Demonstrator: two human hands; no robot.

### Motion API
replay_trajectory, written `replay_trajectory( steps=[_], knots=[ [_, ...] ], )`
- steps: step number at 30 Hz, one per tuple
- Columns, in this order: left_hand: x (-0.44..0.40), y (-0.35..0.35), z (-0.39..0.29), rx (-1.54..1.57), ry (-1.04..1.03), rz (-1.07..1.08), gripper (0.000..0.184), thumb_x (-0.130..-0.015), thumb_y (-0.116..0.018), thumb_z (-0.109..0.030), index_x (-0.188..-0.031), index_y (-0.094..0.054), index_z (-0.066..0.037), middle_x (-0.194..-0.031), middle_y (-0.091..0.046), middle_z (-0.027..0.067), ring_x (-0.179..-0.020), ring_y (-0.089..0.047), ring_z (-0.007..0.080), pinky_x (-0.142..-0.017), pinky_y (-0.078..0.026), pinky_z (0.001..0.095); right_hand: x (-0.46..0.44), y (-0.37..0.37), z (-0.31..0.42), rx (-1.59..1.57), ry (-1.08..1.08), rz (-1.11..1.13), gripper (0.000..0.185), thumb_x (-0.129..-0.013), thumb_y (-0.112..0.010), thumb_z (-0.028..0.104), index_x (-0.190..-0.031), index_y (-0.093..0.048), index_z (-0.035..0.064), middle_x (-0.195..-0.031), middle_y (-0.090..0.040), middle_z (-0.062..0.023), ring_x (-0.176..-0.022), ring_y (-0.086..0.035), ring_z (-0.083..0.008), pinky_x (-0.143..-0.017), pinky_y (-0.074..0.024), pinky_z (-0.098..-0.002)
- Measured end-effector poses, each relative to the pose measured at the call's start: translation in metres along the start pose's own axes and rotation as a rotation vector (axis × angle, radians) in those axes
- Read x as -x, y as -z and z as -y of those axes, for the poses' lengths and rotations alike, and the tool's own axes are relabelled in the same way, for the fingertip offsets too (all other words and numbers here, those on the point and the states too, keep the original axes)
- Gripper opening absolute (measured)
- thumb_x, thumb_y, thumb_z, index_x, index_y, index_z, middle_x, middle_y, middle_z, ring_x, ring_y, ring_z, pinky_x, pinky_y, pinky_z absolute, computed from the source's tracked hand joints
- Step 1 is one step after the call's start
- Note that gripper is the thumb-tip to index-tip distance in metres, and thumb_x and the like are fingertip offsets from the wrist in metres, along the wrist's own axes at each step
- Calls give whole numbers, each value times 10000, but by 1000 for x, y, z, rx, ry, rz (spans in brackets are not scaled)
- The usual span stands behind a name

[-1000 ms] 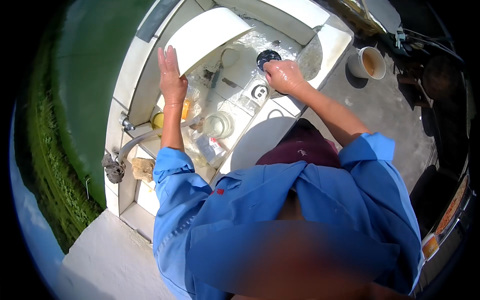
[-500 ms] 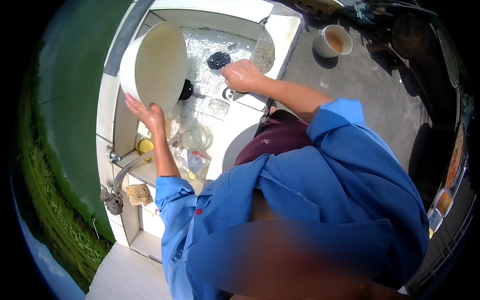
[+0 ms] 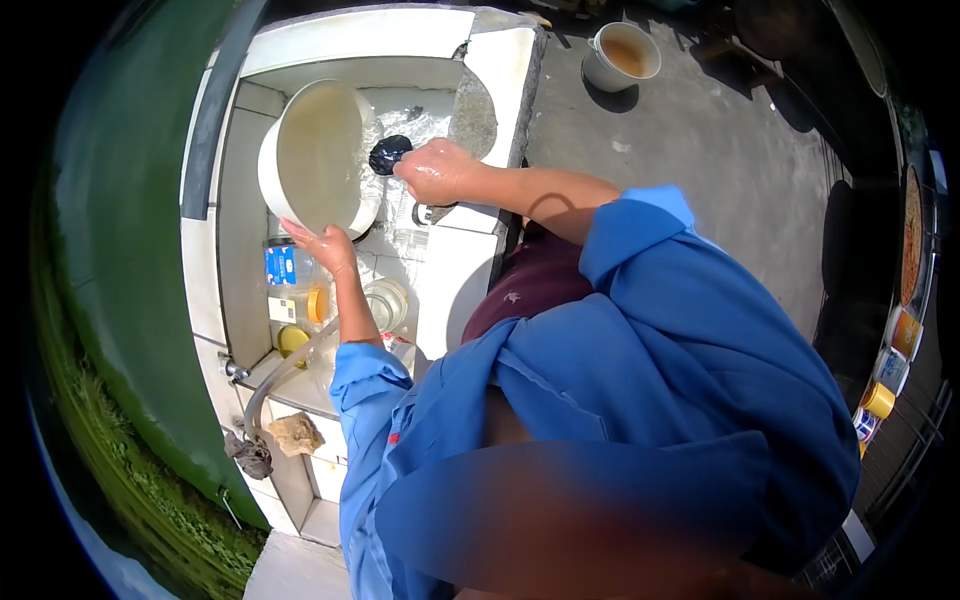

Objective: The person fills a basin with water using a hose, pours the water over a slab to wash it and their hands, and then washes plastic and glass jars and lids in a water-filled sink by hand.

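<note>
My left hand [image 3: 327, 250] grips the lower edge of a white bucket [image 3: 268, 178], which is tilted on its side in the tiled basin with murky water inside. My right hand [image 3: 437, 170] is closed, its fingertips on a wet, round, shiny black object [image 3: 389, 155] just right of the bucket's mouth. I cannot make out the object's exact kind. Water glints on the basin floor between the two. Below my left hand are a glass jar [image 3: 385, 303] and a clear container with an orange lid [image 3: 317, 305].
White tiled walls [image 3: 360, 42] surround the basin. At its lower left are a metal tap [image 3: 233, 370], a grey hose [image 3: 262, 393], a yellow lid [image 3: 292, 341] and a tan sponge [image 3: 295, 434]. A second bucket [image 3: 600, 72] with brownish liquid stands on the concrete floor.
The bucket sits lower and has turned, showing murky water inside. My right hand has moved left with the black object, closer to the bucket's mouth. The whole view has shifted a little.
</note>
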State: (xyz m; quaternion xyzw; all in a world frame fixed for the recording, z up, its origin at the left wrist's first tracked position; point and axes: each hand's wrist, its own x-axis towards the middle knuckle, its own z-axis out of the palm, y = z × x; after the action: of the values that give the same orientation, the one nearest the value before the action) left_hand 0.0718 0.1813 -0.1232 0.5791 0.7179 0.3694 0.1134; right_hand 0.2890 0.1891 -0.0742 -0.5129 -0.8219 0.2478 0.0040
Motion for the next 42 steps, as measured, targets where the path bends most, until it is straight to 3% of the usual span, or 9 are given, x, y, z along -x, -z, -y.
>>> replay_trajectory(
  steps=[4,7,12,20,28,30,35,38,42],
  knots=[
    [0,15,4,273,256,170,687,-665,-473,26,-1254,-123,-29,-1212,-284,204,-1076,-366,337,-866,-368,387,6,-1,1,-33,63,-102,185,-708,-461,170,-831,-531,52,-811,-552,-112,-798,-552,-267,-714,-436,-373],
    [8,37,-13,423,671,389,531,-728,-522,-61,-1177,-240,-88,-1045,-411,120,-825,-474,203,-556,-481,311,7,0,1,-92,107,-154,211,-709,-472,177,-855,-537,40,-837,-546,-118,-821,-549,-262,-722,-435,-368],
    [23,61,-25,357,770,374,559,-741,-492,-68,-1240,-243,-98,-1108,-399,100,-761,-493,177,-584,-469,313,8,1,-2,-282,158,-186,237,-640,-476,179,-827,-574,70,-835,-554,-116,-830,-545,-260,-727,-432,-360],
    [98,91,-57,-15,413,139,485,-736,-464,-29,-1190,-305,33,-1189,-354,211,-1027,-429,252,-848,-351,300,66,46,-78,-1064,475,-395,205,-648,-481,75,-841,-538,36,-849,-514,-110,-751,-516,-219,-714,-419,-297],
    [94,1,-192,-124,88,57,382,-734,-430,5,-1116,-424,-1,-1085,-455,141,-997,-445,241,-888,-332,322,149,-15,-310,-927,-395,-429,181,-662,-497,111,-816,-576,56,-754,-593,-123,-736,-563,-276,-664,-441,-347],
    [77,-40,-238,76,8,108,365,-736,-432,17,-1100,-437,-12,-1071,-459,130,-991,-445,245,-881,-338,325,190,-37,-361,-1158,-605,-399,125,-721,-491,78,-814,-554,22,-656,-556,-32,-556,-529,-100,-502,-425,-249],
    [31,-129,-321,-32,-459,340,354,-716,-441,54,-1053,-475,-48,-1093,-461,119,-1037,-428,255,-881,-332,337,325,-99,-450,-1280,-1336,-482,113,-757,-469,126,-781,-535,38,-619,-512,-34,-507,-495,-109,-416,-402,-251],
    [9,-178,-349,3,-523,466,349,-703,-456,61,-1029,-497,-57,-1086,-469,119,-1039,-427,267,-879,-332,341,411,-151,-462,-551,-1516,-128,236,-694,-485,188,-830,-594,28,-852,-569,-202,-838,-537,-352,-727,-430,-376],
    [-15,-241,-370,87,-523,558,351,-696,-475,54,-1027,-497,-62,-1061,-486,112,-1019,-442,253,-873,-343,334,453,-130,-435,-1210,-1861,-336,161,-712,-473,149,-824,-577,94,-695,-574,-74,-592,-569,-231,-537,-458,-369]
  ],
)
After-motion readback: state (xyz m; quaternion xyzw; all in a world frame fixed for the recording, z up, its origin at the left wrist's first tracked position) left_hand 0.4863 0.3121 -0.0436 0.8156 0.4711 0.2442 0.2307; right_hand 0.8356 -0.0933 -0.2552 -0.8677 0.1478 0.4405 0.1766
